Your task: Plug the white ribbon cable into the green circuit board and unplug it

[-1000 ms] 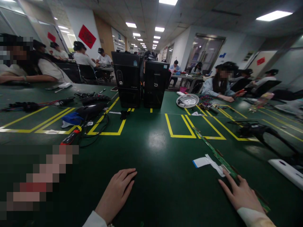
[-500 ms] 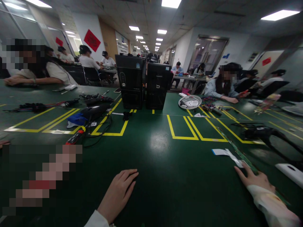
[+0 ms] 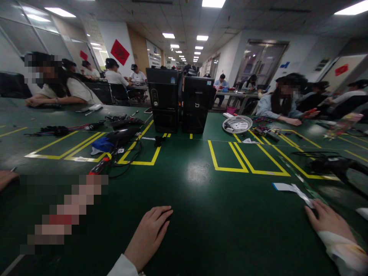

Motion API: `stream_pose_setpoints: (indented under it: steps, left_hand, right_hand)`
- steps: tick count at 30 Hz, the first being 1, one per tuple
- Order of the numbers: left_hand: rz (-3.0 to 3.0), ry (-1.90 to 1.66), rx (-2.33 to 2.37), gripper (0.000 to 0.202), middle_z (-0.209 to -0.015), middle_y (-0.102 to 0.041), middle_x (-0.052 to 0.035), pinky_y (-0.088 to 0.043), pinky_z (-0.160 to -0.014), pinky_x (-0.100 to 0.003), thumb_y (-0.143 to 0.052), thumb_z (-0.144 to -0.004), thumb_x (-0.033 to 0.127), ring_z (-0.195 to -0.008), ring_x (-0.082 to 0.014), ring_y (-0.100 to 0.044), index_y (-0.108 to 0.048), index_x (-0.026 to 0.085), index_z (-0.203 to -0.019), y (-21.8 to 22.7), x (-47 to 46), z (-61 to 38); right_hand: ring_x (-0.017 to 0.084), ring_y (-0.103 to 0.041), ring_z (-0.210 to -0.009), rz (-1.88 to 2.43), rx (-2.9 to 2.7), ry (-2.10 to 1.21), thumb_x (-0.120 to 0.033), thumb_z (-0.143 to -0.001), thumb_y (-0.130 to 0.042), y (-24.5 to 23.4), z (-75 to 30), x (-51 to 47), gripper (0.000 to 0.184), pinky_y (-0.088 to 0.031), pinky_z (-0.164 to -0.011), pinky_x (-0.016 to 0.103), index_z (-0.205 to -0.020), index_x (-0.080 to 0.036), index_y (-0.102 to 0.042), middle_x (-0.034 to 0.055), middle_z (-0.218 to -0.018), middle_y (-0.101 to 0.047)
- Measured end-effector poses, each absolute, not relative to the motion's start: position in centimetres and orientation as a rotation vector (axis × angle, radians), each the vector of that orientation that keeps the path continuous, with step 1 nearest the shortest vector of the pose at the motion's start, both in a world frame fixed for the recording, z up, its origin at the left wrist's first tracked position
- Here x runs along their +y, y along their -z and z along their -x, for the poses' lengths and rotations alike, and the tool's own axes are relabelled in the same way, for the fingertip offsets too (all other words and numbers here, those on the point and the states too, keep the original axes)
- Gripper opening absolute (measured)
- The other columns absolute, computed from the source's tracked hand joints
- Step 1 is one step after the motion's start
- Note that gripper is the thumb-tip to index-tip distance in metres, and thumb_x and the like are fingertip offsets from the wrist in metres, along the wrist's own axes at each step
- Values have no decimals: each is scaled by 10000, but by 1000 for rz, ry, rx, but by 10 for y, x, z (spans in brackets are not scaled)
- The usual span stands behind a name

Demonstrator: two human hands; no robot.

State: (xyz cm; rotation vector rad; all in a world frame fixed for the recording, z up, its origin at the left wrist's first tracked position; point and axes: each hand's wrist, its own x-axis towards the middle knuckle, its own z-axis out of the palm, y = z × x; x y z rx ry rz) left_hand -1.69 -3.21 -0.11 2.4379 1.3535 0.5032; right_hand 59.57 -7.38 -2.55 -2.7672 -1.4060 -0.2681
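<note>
My left hand (image 3: 151, 234) rests on the green tabletop (image 3: 195, 230) with fingers extended and nothing in it. Out to the right, my right hand (image 3: 332, 220) lies low, its fingertips at the near end of a white ribbon cable (image 3: 301, 194) with a blue tip. Thumb and forefinger look slightly apart, and the hand seems to touch the cable rather than grip it. Beside that cable runs a long, narrow green circuit board (image 3: 312, 189), its near part partly hidden by the hand.
Two black computer towers (image 3: 164, 99) stand mid-table. A white basket (image 3: 238, 124) is right of them. Left lie a red-and-black handled tool (image 3: 99, 165), a blue-and-black item (image 3: 103, 145), cables and a pixelated patch. Another person's hand (image 3: 7, 179) shows at the left edge. Co-workers sit around.
The view has turned slightly left, so everything sits further right in the picture. My right hand's fingers look closer together. My left hand stays on the table.
</note>
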Motion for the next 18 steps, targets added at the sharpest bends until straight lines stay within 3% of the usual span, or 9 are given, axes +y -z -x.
stream_pose_setpoints:
  steps: [3, 10, 18]
  left_hand:
    - [-2438, -499, 1351, 368, -1296, -535, -45, -433, -974, -460, -420, -934, 256, -1189, -228, -493, -490, 278, -1294, 2, -32, 18]
    - [-2446, -477, 1362, 361, -1307, -530, -36, -422, -990, -461, -420, -934, 266, -1198, -226, -486, -498, 281, -1287, 1, -32, 17]
    - [-2430, -429, 1388, 356, -1311, -527, -40, -417, -996, -460, -409, -937, 264, -1207, -221, -477, -506, 266, -1279, 2, -31, 17]
  right_hand:
    - [343, -414, -1244, 2785, -1368, 61, -479, -875, -113, 20, -593, -73, 671, -385, -906, 479, -1311, -84, -436, 197, -1377, -421]
    - [409, -452, -1174, 2733, -1381, 71, -503, -881, -133, 16, -589, -73, 667, -386, -795, 556, -1318, -104, -443, 257, -1302, -460]
    - [412, -423, -1194, 2778, -1345, -12, -513, -878, -66, 5, -580, -71, 726, -377, -802, 535, -1325, -86, -446, 238, -1329, -419]
